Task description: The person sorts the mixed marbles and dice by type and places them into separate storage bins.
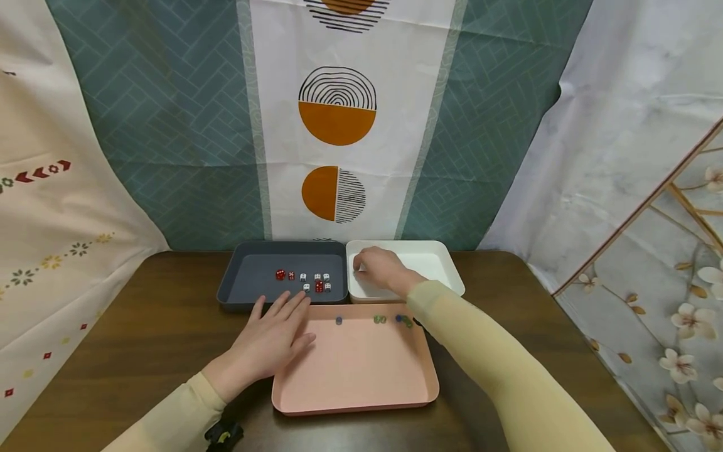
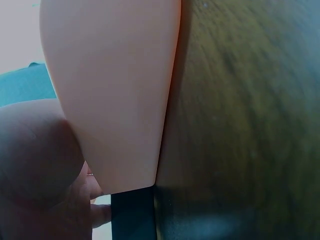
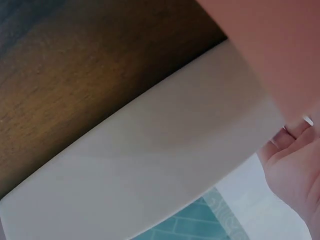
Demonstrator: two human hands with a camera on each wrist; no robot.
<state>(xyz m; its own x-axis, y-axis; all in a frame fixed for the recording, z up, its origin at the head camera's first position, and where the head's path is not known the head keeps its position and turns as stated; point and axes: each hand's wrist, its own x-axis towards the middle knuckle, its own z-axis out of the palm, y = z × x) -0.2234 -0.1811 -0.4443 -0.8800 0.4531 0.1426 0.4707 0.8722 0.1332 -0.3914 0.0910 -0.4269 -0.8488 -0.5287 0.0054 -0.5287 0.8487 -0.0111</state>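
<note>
Sitting beyond pink tray [image 1: 356, 370]: right hand [image 1: 381, 269], fingers bent, hold unclear. Left hand [image 1: 268, 339] spread, empty, at tray's left rim. Brushing sleeve [image 1: 491, 345] could scatter tray's small pieces [image 1: 398, 318].

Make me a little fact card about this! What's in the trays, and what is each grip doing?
Table: brown, looks like wood
Dark tray: far left; red dice and white dice inside
White tray: beside it, on the right
Pink tray: in front of both; small blue pieces and green pieces along its far side
Left grip: straight fingers, by the pink and dark trays
Right grip: inside the white tray; partly hidden, can't tell if it holds anything
Behind: patterned cloth
</note>
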